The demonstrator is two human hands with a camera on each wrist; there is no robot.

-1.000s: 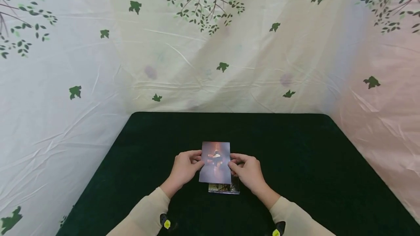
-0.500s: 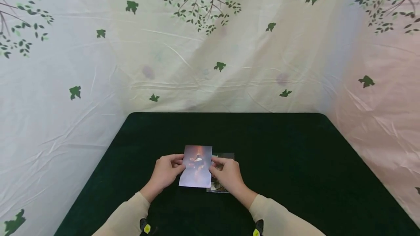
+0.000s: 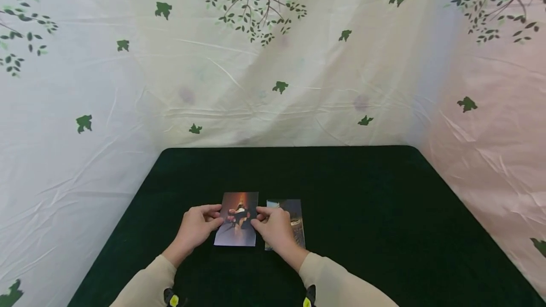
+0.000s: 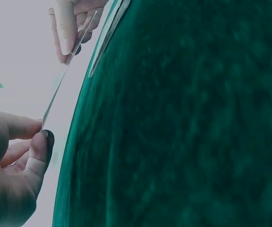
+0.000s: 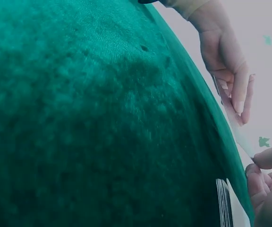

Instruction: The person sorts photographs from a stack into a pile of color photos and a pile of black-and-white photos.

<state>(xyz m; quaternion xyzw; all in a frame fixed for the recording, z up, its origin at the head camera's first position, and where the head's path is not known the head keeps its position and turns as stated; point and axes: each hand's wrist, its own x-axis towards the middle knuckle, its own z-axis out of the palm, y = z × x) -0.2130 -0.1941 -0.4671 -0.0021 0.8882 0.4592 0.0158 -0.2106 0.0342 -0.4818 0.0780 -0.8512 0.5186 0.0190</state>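
Both hands hold one picture card (image 3: 237,236) above the table, a glossy print with an orange glow at its top and a figure in the middle. The left hand (image 3: 197,226) pinches its left edge between thumb and fingers; the right hand (image 3: 275,229) pinches the right edge. Seen edge-on in the left wrist view, the card (image 4: 56,92) is thin and raised off the cloth. To its right a stack of picture cards (image 3: 296,210) lies on the table, partly hidden behind the right hand. Several layered edges of that stack (image 5: 224,203) show in the right wrist view.
A dark green cloth covers the table (image 3: 362,212). Behind it and at both sides hangs a pale curtain (image 3: 239,108) printed with leaves and branches. Each sleeve end carries a dark wrist strap (image 3: 170,296) with a yellow tag.
Both hands have carried the card leftward, off the stack it overlapped. The stack is now apart from it on the right. The glare on the card has faded, and the view has shifted slightly.
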